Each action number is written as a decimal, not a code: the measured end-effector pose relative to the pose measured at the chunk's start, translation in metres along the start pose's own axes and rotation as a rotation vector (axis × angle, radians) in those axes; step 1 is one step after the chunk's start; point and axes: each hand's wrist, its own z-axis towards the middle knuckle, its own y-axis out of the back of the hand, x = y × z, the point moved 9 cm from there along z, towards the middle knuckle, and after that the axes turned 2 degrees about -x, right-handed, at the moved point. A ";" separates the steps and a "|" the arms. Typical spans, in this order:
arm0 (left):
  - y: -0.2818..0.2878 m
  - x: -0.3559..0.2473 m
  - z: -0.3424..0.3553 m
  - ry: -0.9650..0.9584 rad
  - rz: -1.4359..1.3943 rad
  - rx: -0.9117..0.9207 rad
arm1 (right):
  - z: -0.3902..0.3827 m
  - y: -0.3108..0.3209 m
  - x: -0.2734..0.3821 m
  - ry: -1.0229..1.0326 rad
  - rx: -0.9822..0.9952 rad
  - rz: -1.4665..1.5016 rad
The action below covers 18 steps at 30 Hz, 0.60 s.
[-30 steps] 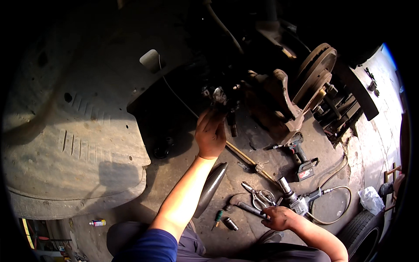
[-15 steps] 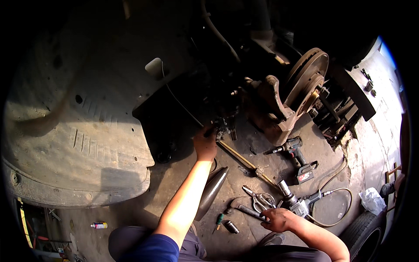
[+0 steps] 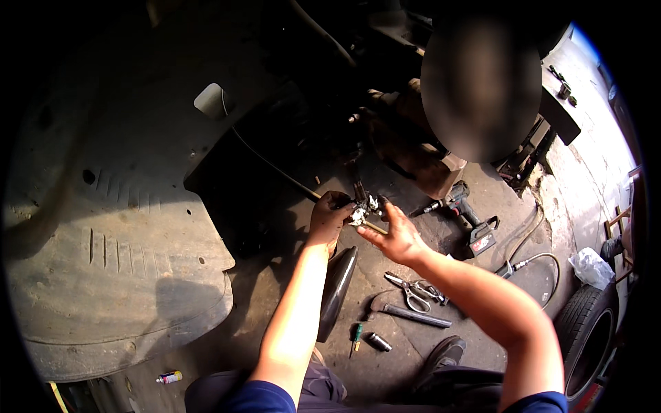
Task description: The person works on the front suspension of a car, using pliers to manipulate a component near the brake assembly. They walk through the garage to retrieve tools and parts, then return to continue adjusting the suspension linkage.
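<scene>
My left hand (image 3: 332, 217) is closed at a crumpled grey-white piece (image 3: 360, 213), whose kind I cannot make out. Dark, stubby metal parts (image 3: 359, 191) stick up just beyond it. My right hand (image 3: 397, 236) reaches in from the right with thumb and fingers apart, close around the other side of the piece. Whether its fingertips touch is hard to see. A thin yellowish rod (image 3: 374, 227) shows between the hands. From the dark area beyond, a thin cable (image 3: 275, 171) runs to my left hand. A hammer (image 3: 416, 316) lies on the floor below my right forearm.
Scissors (image 3: 412, 294), a green-handled screwdriver (image 3: 357, 336), a metal socket (image 3: 379, 341) and a cordless power tool (image 3: 469, 220) lie about. A tyre (image 3: 586, 330) stands at right. A dusty vehicle panel (image 3: 124, 275) fills the left; a rusty wheel-hub part (image 3: 434, 175) stands ahead, and a blurred patch covers the area beside it.
My right hand has let go of the hammer, now lying on the floor, and moved up and left beside my left hand. The view has shifted slightly. A grey-white piece now shows between both hands.
</scene>
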 end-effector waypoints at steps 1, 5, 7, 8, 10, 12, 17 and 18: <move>0.001 -0.001 -0.001 0.012 0.016 0.024 | 0.005 -0.007 0.008 0.059 -0.072 0.022; 0.001 -0.004 -0.009 0.073 -0.015 0.100 | 0.021 -0.023 -0.007 0.062 -0.213 0.330; 0.005 -0.008 -0.009 0.081 -0.031 0.089 | 0.023 -0.015 -0.008 0.028 -0.295 0.373; 0.010 -0.014 -0.009 0.055 0.026 0.064 | 0.026 -0.021 -0.025 0.005 -0.384 0.394; 0.013 -0.038 -0.011 -0.009 0.126 0.007 | 0.035 -0.010 -0.037 -0.137 -0.555 0.728; 0.004 -0.051 -0.004 -0.070 0.043 0.016 | 0.034 0.019 -0.042 -0.118 -0.729 0.587; -0.028 -0.097 -0.014 -0.142 -0.028 -0.112 | 0.046 0.039 0.032 0.356 -0.835 0.980; -0.026 -0.103 -0.013 -0.131 -0.034 -0.132 | 0.051 0.037 0.045 0.343 -0.810 0.976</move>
